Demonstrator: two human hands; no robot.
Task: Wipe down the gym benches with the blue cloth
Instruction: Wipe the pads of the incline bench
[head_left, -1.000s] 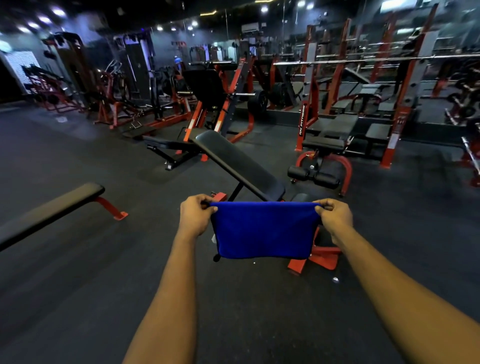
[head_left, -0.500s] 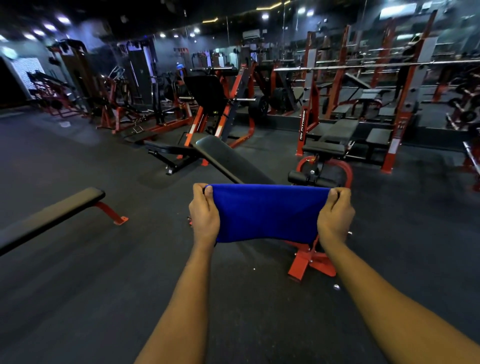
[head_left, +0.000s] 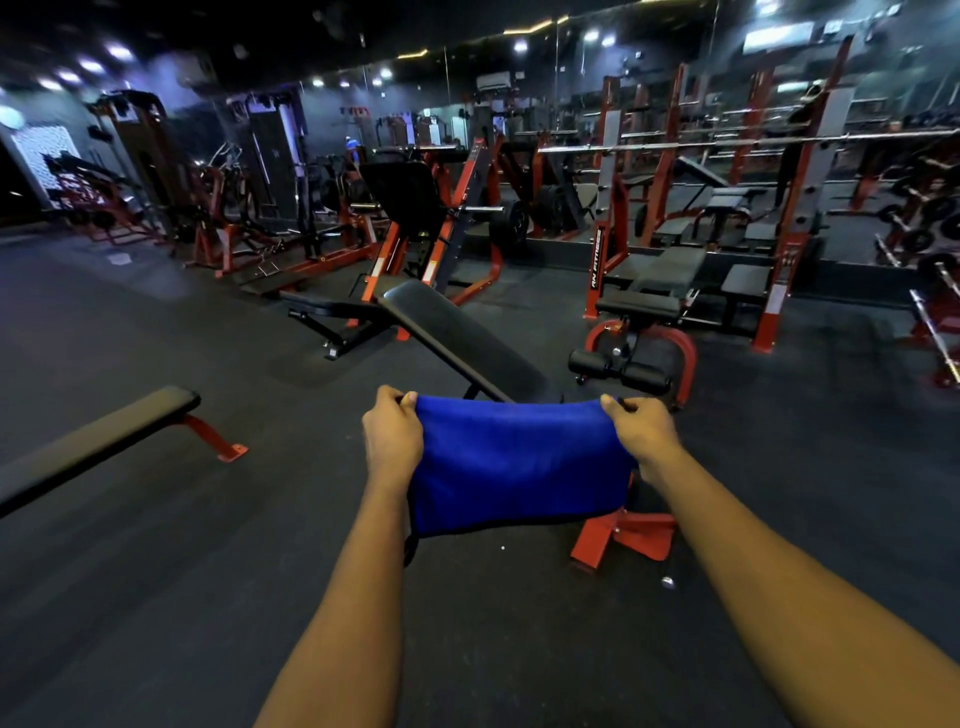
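Note:
I hold the blue cloth (head_left: 514, 462) stretched out in front of me, in the air. My left hand (head_left: 392, 434) pinches its top left corner and my right hand (head_left: 641, 434) pinches its top right corner. Behind the cloth stands an inclined bench (head_left: 452, 332) with a black pad on a red frame; the cloth hides its seat end. A flat black bench (head_left: 98, 441) with red legs lies to my left, apart from my hands.
Another black bench (head_left: 324, 309) stands beyond the inclined one. A red leg-roller machine (head_left: 639, 353) is at the right, with red racks (head_left: 779, 208) and a barbell behind it. Weight machines line the far wall. Dark rubber floor (head_left: 182, 597) spreads around me.
The cloth hangs longer than half a second ago, its lower edge dropped down. Both hands keep their corners and sit slightly farther apart; the view has shifted a little.

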